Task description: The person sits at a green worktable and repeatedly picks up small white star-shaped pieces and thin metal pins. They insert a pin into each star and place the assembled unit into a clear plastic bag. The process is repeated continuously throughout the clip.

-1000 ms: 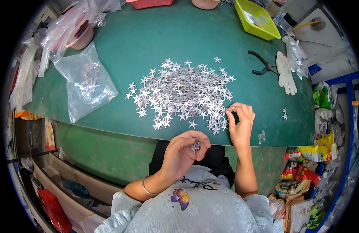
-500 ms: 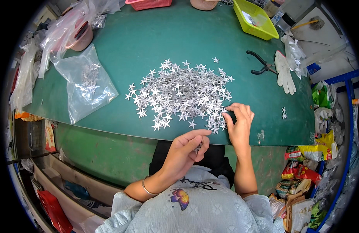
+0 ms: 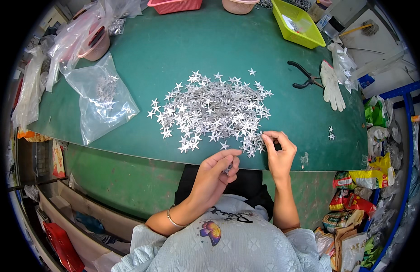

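A broad heap of silver starfish-shaped charms (image 3: 214, 106) lies on the green tabletop (image 3: 187, 41) before me. My left hand (image 3: 217, 170) is curled at the table's near edge, palm turned inward. Between its bent fingers a few starfish charms (image 3: 227, 169) show, partly hidden by the thumb. At the heap's near right corner, my right hand (image 3: 279, 152) brings thumb and forefinger together on a starfish charm (image 3: 260, 134); the fingertips cover part of it. Several charms lie loosely just left of those fingertips.
A clear plastic bag (image 3: 94, 124) with some charms inside lies left of the heap. Black-handled pliers (image 3: 305, 77) and a white glove (image 3: 331, 86) rest at the right, near two loose charms (image 3: 331, 132). Behind stand a yellow-green basket (image 3: 300, 34), a red basket (image 3: 173, 5) and a pink bowl (image 3: 97, 47).
My right hand has drawn slightly toward me, its fingertips lower along the heap's edge. My left hand has shifted a little left, still curled around its charms.
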The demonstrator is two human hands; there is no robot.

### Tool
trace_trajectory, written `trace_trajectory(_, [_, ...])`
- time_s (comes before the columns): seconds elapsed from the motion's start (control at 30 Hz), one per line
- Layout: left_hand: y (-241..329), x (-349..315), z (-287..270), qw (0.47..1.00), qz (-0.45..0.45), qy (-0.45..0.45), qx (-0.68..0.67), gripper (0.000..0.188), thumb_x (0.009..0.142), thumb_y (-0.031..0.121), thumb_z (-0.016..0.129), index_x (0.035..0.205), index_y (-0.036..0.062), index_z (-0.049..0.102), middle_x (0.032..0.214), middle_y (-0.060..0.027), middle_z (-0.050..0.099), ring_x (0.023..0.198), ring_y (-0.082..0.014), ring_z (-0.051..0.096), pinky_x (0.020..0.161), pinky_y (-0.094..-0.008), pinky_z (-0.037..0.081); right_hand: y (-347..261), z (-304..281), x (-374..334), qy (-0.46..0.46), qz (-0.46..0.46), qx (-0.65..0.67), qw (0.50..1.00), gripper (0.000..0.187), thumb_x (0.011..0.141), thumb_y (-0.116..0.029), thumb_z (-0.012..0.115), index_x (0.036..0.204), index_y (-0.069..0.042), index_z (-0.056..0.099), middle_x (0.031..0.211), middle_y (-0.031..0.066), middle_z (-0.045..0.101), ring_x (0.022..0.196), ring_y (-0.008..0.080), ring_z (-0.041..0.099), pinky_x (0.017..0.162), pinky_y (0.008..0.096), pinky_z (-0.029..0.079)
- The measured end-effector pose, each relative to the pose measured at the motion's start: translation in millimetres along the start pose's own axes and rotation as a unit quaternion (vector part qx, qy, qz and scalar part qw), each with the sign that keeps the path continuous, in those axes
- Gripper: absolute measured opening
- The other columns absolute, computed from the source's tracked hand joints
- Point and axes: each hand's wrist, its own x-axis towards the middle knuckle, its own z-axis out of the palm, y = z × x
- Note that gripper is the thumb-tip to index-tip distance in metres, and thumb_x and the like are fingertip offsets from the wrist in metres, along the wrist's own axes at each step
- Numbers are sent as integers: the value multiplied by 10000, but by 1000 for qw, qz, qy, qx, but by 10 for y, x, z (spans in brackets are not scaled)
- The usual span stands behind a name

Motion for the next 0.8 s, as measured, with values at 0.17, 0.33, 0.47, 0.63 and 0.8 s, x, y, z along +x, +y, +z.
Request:
trace_trajectory(0.17, [-20,14,-23,1000,1,1,-5,216,889,102,505,1063,-18,547,756,-22,489,641,-89,417,541,-205,340,83,-11,-39,14,107,92,990,68,726,-1,674,778,1,630,744,81,651,633,141,550,618,258,413])
trace_trajectory(0.33, [-28,17,-23,1000,2,10,-11,228,894,111,502,1080,-15,539,753,-19,485,638,-87,412,539,-205,339,16,-54,48,18,-36,1,999,67,762,-13,657,743,15,599,755,73,636,680,116,538,643,253,410])
trace_trajectory(0.47, [-26,15,10,999,24,7,23,243,891,100,510,1107,-8,532,778,-22,501,644,-81,415,545,-200,342,-125,-75,-41,14,86,183,979,84,806,-24,635,758,25,586,750,49,591,693,98,517,652,230,408])
trace_trajectory(0.63, [-7,-15,136,977,88,-7,193,292,848,45,570,1131,-6,526,887,-35,562,668,-60,439,549,-185,353,-371,-75,-147,-50,161,336,927,58,828,-17,613,806,26,580,762,35,571,705,89,523,652,216,414])
trace_trajectory(0.8, [-8,-23,159,957,131,-28,257,270,850,40,591,1114,6,548,917,-34,584,748,-27,495,585,-156,383,-506,-76,-234,-102,172,375,905,75,842,-14,594,780,12,561,729,32,570,679,76,525,617,206,416])
